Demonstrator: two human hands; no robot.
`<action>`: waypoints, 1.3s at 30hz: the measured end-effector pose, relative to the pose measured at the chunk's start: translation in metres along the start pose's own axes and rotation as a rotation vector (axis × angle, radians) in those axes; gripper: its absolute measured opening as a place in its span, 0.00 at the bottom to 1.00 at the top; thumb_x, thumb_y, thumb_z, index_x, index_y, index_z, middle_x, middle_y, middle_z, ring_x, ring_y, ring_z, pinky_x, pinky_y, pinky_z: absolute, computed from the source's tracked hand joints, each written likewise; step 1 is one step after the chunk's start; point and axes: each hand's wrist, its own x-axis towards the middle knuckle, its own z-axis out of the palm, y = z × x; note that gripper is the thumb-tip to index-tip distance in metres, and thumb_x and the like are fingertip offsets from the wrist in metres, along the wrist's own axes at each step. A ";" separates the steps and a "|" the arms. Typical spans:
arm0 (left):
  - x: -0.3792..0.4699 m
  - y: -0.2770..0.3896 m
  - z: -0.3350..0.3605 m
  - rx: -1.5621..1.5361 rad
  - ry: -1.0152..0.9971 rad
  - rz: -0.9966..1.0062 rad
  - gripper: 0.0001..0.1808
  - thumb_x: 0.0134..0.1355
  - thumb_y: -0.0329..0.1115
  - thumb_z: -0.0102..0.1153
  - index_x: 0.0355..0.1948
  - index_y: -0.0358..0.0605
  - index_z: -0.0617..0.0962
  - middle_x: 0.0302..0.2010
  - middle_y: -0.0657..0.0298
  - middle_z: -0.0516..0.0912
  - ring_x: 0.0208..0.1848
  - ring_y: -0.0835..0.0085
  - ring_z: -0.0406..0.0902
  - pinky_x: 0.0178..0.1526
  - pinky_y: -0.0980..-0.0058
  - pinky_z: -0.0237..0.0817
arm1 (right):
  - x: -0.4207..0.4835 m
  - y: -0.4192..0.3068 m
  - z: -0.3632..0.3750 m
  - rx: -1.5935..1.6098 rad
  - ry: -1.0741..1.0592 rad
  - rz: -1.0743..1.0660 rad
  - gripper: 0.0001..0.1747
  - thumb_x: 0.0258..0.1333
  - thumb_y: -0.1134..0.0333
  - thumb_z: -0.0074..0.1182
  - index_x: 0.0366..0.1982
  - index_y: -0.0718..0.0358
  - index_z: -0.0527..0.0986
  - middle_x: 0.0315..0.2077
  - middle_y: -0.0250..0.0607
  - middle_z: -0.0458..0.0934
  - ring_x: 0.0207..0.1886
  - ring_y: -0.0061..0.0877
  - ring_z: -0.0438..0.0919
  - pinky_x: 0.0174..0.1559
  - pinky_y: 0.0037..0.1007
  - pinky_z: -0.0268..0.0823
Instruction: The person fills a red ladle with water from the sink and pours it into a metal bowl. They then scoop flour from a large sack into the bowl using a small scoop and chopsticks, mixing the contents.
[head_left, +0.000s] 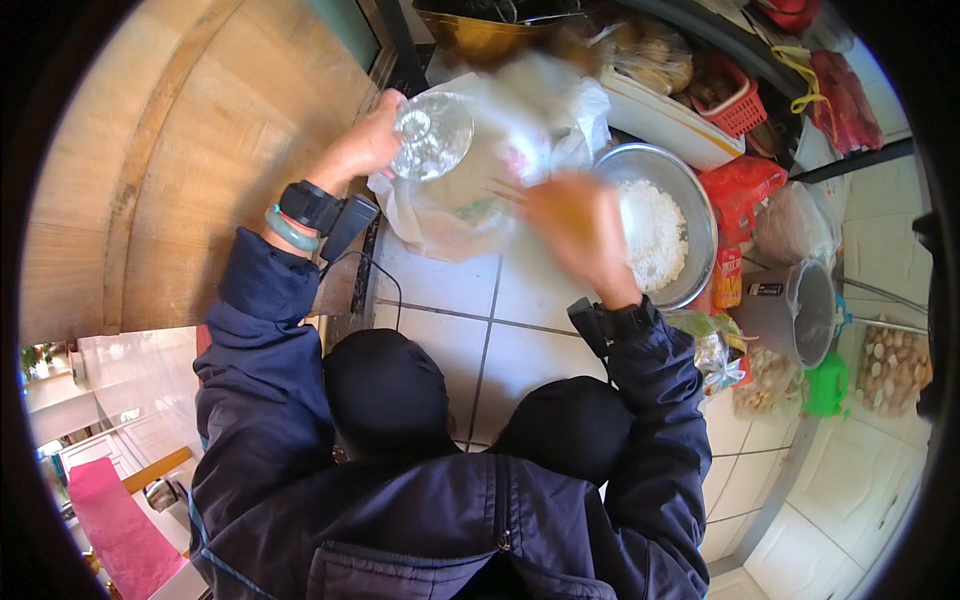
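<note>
In my left hand (375, 135) is a clear glass bowl (433, 136), held by its side above a large white plastic bag (450, 236) that stands on the tiled floor with its mouth spread. My right hand (574, 225), blurred, grips thin sticks that look like chopsticks (510, 189), pointing left over the bag's near right side. Beneath and to the right of that hand, a steel basin (705, 247) holds a white, lumpy, flour-like mass (656, 236). What lies inside the bag is blurred.
A wooden panel (180, 172) borders the left side. At the back right stand a white foam box (667, 120) and a red basket (739, 109). A red plastic bag (742, 191), a grey bucket (780, 307) and a green watering can (827, 384) are at the right. A black cable hangs by my left wrist.
</note>
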 end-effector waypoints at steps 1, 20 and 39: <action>0.001 -0.009 0.006 0.066 -0.008 0.011 0.24 0.59 0.20 0.43 0.57 0.40 0.58 0.51 0.46 0.71 0.44 0.56 0.78 0.27 0.66 0.79 | 0.003 0.006 0.009 -0.053 -0.029 -0.012 0.07 0.51 0.76 0.55 0.33 0.71 0.77 0.28 0.49 0.80 0.29 0.33 0.81 0.33 0.27 0.71; 0.084 -0.086 0.164 0.608 0.348 0.304 0.20 0.57 0.23 0.41 0.52 0.32 0.64 0.48 0.43 0.67 0.48 0.44 0.70 0.48 0.54 0.65 | -0.006 0.062 0.069 -0.209 -0.189 0.080 0.05 0.50 0.76 0.50 0.30 0.69 0.74 0.28 0.58 0.74 0.32 0.53 0.74 0.35 0.44 0.67; 0.114 -0.093 0.169 0.678 -0.492 0.201 0.19 0.61 0.28 0.44 0.55 0.40 0.68 0.57 0.47 0.69 0.56 0.49 0.70 0.54 0.61 0.64 | -0.009 0.066 0.055 -0.205 -0.237 0.140 0.06 0.48 0.76 0.51 0.30 0.70 0.75 0.30 0.55 0.76 0.33 0.51 0.75 0.37 0.41 0.69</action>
